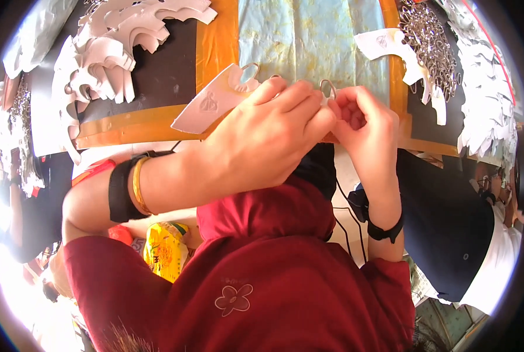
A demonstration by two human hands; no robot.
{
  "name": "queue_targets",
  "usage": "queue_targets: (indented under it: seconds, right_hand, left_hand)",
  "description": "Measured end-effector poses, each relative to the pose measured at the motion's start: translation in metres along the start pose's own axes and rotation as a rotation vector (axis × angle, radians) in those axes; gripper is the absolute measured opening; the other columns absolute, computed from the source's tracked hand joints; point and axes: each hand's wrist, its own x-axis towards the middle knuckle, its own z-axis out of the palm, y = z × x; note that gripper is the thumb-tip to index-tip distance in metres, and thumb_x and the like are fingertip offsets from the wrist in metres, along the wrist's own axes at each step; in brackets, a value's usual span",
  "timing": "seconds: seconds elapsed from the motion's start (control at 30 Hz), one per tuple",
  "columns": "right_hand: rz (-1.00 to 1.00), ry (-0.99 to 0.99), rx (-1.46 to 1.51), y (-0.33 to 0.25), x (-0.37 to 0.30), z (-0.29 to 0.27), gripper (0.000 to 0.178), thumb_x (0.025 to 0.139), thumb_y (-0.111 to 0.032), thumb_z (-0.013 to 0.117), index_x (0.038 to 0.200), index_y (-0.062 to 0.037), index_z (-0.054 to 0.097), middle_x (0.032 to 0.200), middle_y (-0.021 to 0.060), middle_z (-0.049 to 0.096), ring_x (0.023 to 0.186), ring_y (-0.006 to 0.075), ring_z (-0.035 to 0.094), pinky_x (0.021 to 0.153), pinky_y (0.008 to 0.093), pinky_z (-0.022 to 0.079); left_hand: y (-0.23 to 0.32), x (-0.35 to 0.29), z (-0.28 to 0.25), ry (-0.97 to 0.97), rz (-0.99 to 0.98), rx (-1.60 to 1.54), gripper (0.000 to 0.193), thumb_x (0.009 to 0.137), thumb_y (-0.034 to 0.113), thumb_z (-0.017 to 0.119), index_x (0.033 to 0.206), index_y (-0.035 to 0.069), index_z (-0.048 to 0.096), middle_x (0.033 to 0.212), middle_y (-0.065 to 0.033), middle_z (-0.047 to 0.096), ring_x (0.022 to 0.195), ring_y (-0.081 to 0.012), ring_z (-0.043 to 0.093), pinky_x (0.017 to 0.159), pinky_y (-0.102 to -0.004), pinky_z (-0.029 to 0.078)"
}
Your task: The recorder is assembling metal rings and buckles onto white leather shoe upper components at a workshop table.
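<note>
Over the front of the table, my left hand (268,132) is closed on a curved white leather-like piece (206,105) with an embossed emblem. A metal ring (250,73) shows at the notched end of this piece. My right hand (367,120) is closed in a pinch, its fingertips meeting those of my left hand. Between them stands another metal ring (327,89) beside a small white end; the fingers hide how the two are joined.
Several stacked white pieces (98,56) lie at the far left. At the far right are a heap of metal rings (429,50), an emblem-marked white piece (382,42) and layered white pieces (482,82). Orange tape (218,41) borders a pale blue sheet (309,35). A yellow package (165,249) sits below.
</note>
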Motion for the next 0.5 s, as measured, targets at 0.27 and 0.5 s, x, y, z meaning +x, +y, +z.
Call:
queue_targets:
  seconds: [0.27,0.5]
  right_hand:
    - [0.009,-0.042,0.250,0.013,-0.010,-0.011,0.006,0.081,-0.005,0.065,0.081,-0.0028,0.059,0.065,-0.0017,0.057,0.053,0.0041,0.050,0.048,0.0209,0.041]
    - [-0.227,0.035,0.075,-0.003,0.014,-0.016,0.008,0.085,-0.005,0.060,0.090,0.0006,0.063,0.072,0.0065,0.059,0.056,0.0115,0.055,0.051,0.0231,0.043]
  left_hand:
    - [0.021,-0.004,0.024,0.158,-0.249,0.026,0.060,0.062,0.001,0.060,0.121,0.006,0.053,0.117,-0.0063,0.054,0.114,-0.0238,0.047,0.090,-0.0425,0.036]
    - [0.026,-0.008,0.033,0.220,-0.262,0.127,0.059,0.062,0.001,0.060,0.121,0.009,0.054,0.121,-0.0039,0.053,0.114,-0.0213,0.047,0.087,-0.0418,0.036]
